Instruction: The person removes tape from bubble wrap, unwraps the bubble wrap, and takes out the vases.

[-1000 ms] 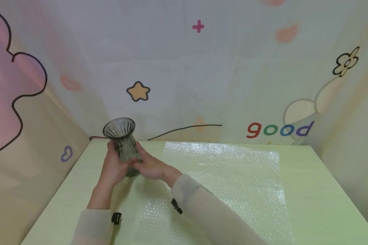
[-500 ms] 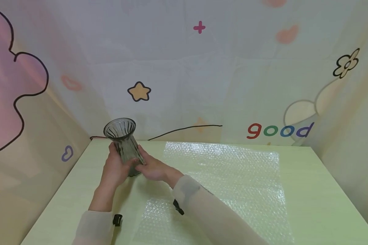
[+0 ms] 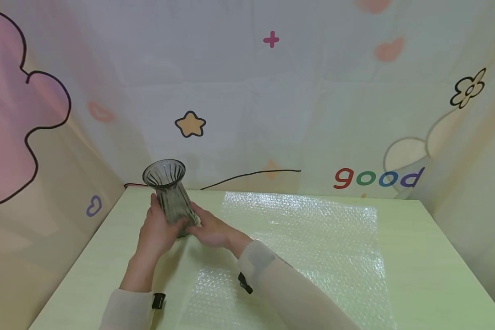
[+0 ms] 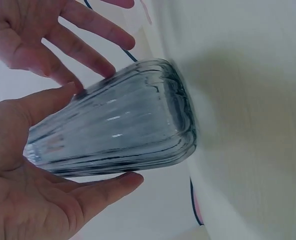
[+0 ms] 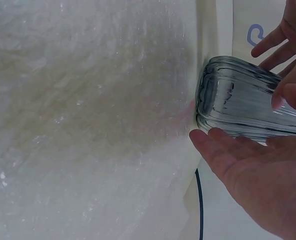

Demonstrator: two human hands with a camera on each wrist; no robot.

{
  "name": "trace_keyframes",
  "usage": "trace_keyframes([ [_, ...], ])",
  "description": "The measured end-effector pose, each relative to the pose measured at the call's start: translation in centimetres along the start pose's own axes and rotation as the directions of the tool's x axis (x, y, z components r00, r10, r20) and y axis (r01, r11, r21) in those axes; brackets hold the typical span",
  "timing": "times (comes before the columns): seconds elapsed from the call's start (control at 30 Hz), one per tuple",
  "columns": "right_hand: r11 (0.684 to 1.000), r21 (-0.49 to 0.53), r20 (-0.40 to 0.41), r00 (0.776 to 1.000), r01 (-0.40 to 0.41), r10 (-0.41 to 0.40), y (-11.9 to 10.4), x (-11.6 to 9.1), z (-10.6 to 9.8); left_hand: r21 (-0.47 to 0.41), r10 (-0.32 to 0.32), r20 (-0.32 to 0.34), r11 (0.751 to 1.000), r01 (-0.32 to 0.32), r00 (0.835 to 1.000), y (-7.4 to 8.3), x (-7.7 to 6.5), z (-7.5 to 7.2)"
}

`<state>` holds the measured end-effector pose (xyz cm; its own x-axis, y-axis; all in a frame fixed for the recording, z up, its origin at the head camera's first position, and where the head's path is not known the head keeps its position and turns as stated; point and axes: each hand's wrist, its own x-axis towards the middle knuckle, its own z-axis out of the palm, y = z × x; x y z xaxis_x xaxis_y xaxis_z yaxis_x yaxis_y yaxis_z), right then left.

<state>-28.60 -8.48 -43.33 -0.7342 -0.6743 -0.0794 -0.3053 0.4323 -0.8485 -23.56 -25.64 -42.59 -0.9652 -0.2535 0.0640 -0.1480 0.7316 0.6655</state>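
A grey, ribbed glass vase with a flared rim is held at the left rear of the table, leaning to the left. My left hand grips its left side, thumb across the front; the left wrist view shows the vase between that thumb and a finger below. My right hand holds the lower right side. In the right wrist view its fingers run fairly straight along the glass. The vase's base is close to the table surface.
A clear sheet of bubble wrap is spread over the middle and right of the pale green table, partly under my right sleeve. A printed cloth backdrop encloses the table at the back and sides.
The whole head view has shifted slightly right. My right hand has slid a little down and right against the vase, with a small gap now showing beside the glass. The vase stays nearly in place.
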Motion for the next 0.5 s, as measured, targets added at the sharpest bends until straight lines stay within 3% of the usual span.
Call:
trace_keyframes([
  [0.27, 0.998, -0.001, 0.018, 0.997, 0.069, -0.069, 0.5, -0.4, 0.0, 0.101, -0.008, 0.067, 0.995, 0.001, 0.998, 0.7, -1.5, 0.0],
  [0.5, 0.999, -0.023, -0.011, 0.999, 0.047, -0.047, 0.9, -1.2, -0.3, 0.230, 0.024, 0.096, 0.972, -0.046, 0.995, 1.9, -2.9, -0.5],
])
